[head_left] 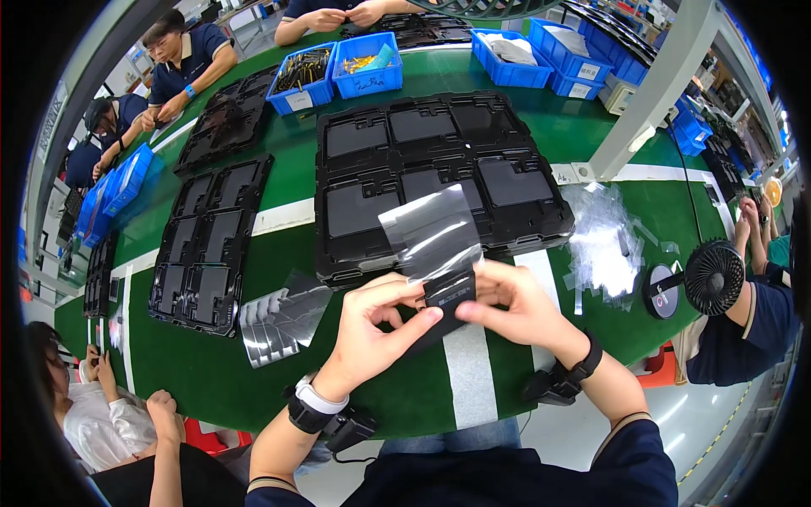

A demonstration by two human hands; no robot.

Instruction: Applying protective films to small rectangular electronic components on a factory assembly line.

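Both hands meet just in front of the black tray (439, 173) on the green table (211, 372). The left hand (376, 325) is curled, thumb and fingers pinching the lower edge of a small dark part (448, 291); the right hand (515, 304) pinches its other side. A clear film (431, 228) stands up from the part, over the tray's near edge. It looks like the film is being peeled off; finishing calls for a steady pull while the part is held firm. More films (274, 321) lie left of the tray.

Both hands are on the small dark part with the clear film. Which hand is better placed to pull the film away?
Probably the right hand: it sits nearer the clear film, while the left hand pinches the small dark part steady.
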